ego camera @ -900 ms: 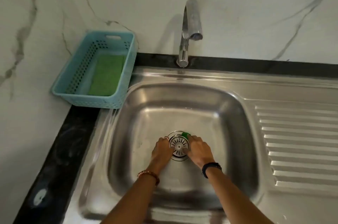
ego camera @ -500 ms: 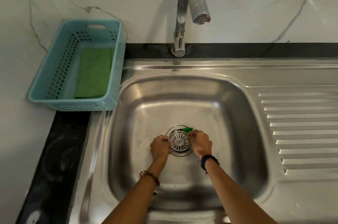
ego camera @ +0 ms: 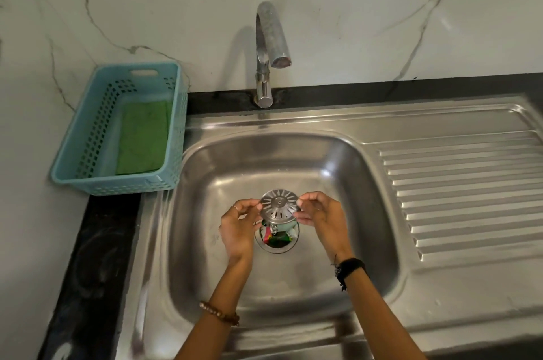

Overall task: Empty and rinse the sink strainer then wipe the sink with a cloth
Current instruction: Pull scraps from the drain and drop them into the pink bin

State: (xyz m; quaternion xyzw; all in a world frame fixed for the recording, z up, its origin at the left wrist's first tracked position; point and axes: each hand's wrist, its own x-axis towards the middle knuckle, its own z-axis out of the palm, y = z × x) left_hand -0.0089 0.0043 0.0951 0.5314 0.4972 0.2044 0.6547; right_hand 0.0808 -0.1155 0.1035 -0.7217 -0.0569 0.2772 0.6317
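The round metal sink strainer (ego camera: pixel 278 206) hangs just above the drain opening (ego camera: pixel 277 246) in the middle of the steel sink (ego camera: pixel 346 242). My left hand (ego camera: pixel 239 230) pinches its left rim and my right hand (ego camera: pixel 318 211) pinches its right rim. Under the strainer, scraps of green, red and white wrapper debris (ego camera: pixel 274 235) sit in the drain. A green cloth (ego camera: pixel 144 141) lies flat in the light blue plastic basket (ego camera: pixel 88 154) on the counter left of the sink.
The curved metal tap (ego camera: pixel 269 51) stands behind the basin, with no water running. A ribbed steel drainboard (ego camera: pixel 461 192) spreads to the right. Black counter (ego camera: pixel 94 257) runs along the left, and white marble wall stands behind.
Both hands gripped the strainer while it sat in the drain; now they have lifted it clear, exposing wrapper debris below. The camera view has also shifted.
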